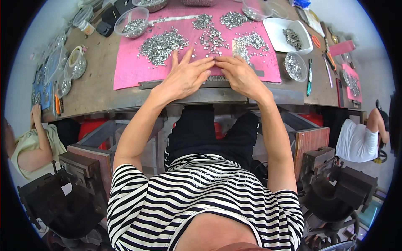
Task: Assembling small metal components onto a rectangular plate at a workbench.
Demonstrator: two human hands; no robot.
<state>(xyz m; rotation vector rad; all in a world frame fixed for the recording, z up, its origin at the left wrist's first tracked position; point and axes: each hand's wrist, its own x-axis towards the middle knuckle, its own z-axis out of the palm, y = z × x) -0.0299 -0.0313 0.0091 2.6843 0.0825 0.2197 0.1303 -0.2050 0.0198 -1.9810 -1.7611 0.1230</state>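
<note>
Both our left hand (185, 79), partly spread, and right hand (242, 77), bunched, meet between the slotted bar (216, 78) and small metal pieces (163, 45) heaped on the pink mat (125, 72), probably arranging them, though we cannot tell what's pinched, the next move likely calling for steady alignment.

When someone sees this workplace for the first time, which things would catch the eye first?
Most likely the bright pink mat in the upper middle, with its heaps of small silvery metal pieces. Next, the left hand and right hand, almost meeting near the mat's front edge. Below them, the black-and-white striped shirt fills the lower middle.
</note>
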